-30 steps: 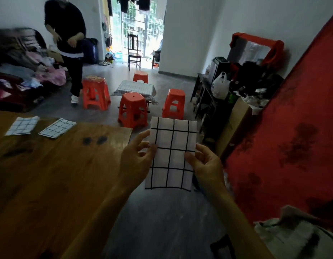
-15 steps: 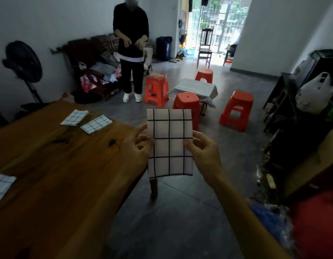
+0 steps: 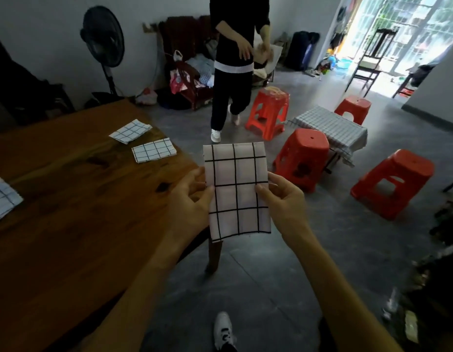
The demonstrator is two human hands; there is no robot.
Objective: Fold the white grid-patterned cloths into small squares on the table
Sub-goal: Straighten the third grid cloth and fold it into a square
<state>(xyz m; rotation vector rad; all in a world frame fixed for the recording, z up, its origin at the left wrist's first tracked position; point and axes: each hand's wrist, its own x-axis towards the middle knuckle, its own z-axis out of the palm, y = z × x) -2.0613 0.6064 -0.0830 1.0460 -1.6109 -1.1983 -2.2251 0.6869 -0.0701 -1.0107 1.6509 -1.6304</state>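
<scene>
Pinching folded grid cloth [image 3: 237,190] upright in mid-air: left hand [image 3: 192,199] gripping left edge, right hand [image 3: 281,199] gripping right edge. Lying left of grip on wooden table [image 3: 68,224]: two folded cloths [image 3: 154,153], [image 3: 130,127]. Standing beyond: red stool [image 3: 300,153].

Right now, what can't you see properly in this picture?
Head view only:
- Left hand fingers: behind the held cloth, which both hands pinch.
- Right hand fingers: also behind it.
- Cloth at the table's left: cut off by the frame edge.
- Standing person: head cut off at the top.
</scene>
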